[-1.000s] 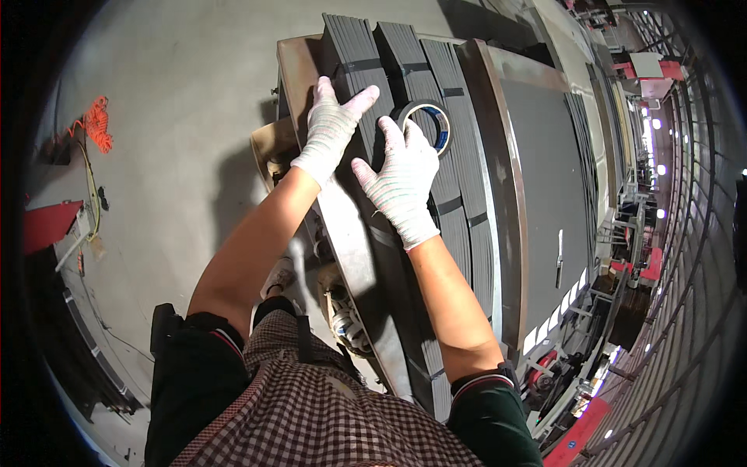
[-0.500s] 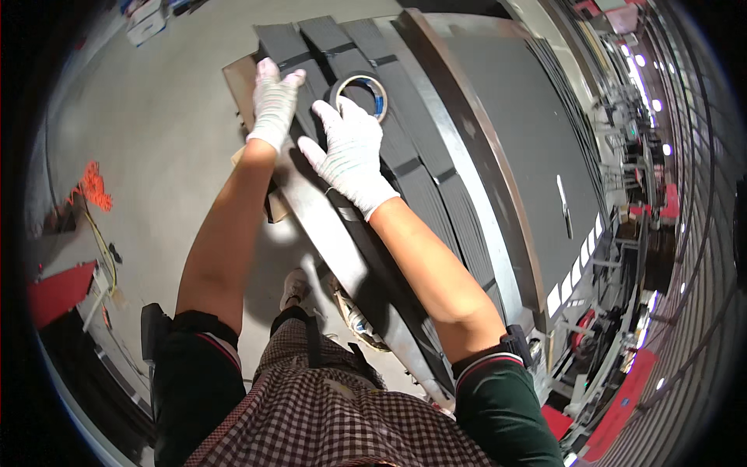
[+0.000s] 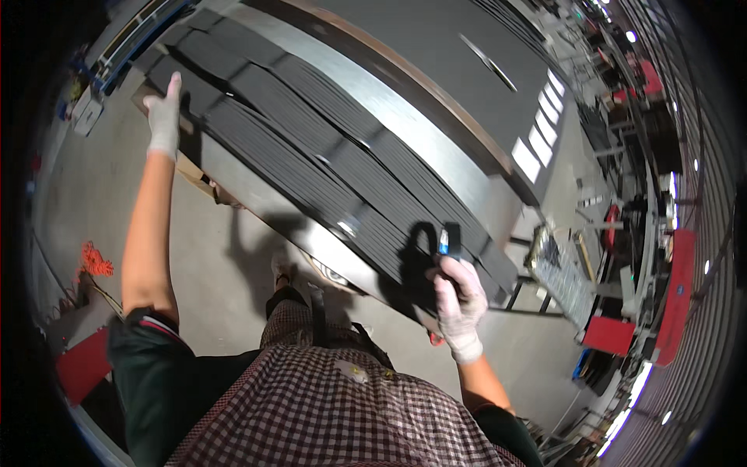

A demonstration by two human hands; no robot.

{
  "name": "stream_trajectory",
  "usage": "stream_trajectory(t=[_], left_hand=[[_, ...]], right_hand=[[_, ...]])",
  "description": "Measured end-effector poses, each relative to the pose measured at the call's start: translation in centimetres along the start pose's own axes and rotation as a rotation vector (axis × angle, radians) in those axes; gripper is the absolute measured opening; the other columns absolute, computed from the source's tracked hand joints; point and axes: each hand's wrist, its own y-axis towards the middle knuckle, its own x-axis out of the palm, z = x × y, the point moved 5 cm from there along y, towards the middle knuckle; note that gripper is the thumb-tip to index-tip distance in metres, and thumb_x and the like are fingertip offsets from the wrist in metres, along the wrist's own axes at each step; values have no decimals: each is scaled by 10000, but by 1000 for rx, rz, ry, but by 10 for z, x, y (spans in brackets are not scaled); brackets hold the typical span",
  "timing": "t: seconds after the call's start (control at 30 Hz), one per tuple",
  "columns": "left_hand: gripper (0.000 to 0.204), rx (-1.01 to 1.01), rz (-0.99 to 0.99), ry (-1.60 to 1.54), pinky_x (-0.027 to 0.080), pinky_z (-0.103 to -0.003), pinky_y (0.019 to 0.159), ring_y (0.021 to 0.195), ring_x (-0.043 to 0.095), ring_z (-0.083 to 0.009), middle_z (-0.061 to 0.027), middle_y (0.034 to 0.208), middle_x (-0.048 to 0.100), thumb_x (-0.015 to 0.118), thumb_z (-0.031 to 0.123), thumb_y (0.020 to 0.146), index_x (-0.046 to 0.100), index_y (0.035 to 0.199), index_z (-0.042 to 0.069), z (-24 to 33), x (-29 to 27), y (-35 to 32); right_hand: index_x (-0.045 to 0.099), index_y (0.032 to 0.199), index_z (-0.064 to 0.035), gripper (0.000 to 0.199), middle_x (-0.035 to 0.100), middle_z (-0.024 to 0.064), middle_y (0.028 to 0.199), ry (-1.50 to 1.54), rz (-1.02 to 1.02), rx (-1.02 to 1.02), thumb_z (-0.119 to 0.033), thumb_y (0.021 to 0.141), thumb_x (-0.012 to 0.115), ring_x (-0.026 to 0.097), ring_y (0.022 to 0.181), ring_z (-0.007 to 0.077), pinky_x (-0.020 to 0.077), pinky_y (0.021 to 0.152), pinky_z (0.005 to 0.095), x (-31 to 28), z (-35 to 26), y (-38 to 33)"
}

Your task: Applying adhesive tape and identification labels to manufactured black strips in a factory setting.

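Observation:
Bundles of long dark grey strips point(image 3: 268, 144) lie side by side on a metal bench point(image 3: 268, 198), bound by dark bands. At their far left end is my left hand point(image 3: 162, 121) in a white glove, its thumb and fingers apart, at the edge of the nearest bundle; whether it presses on the strips I cannot tell. Over the right end of the bundles, my gloved right hand point(image 3: 461, 303) grips a roll of tape point(image 3: 449, 240), seen nearly edge-on. The roll throws a shadow on the strips.
Behind a raised brown metal rail point(image 3: 420, 82) lie dark sheets point(image 3: 436, 39) with a thin, light-coloured tool point(image 3: 489, 62) on top. To the right stands a wrapped, silvery long pack point(image 3: 560, 280) near a red panel point(image 3: 607, 335). Orange cord point(image 3: 96, 259) hangs at the left.
My right hand has carried the tape roll from the far part of the bundles to their right end. My left hand has moved left, and the view has turned to the right.

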Motion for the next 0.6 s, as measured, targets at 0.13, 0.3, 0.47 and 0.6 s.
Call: stream_trajectory(t=[0.13,0.3,0.47,0.6], left_hand=[[603,8,-287,-444,403,-383,972,1056,522,-255,-129,1147,572,666,540,861,513,1125,20,6,59,-274],[1022,-316,-250,-490,426,-400,1025,1223,504,-297,-181,1405,444,777,463,789,220,1471,-55,25,121,-505],[902,-228,-201,-654,380,-399,1069,1236,450,-283,-223,1361,446,814,412,767,357,1316,-139,42,135,-528],[829,253,84,-314,326,-365,1099,1317,401,-290,-214,1432,385,679,288,912,181,1478,-55,151,84,-631]], right_hand=[[623,1188,-40,310,641,119,977,287,194,179,30,887,596,638,851,173,547,715,296,-143,54,-127],[617,1207,-42,307,634,116,965,330,353,281,22,908,588,632,835,166,581,660,304,-296,84,-248],[620,1208,-45,302,638,118,998,473,521,439,12,913,584,615,783,155,565,657,297,-396,140,-308],[567,1271,-20,376,649,115,1012,617,531,438,-23,901,634,615,759,173,542,676,294,-431,176,-296]])
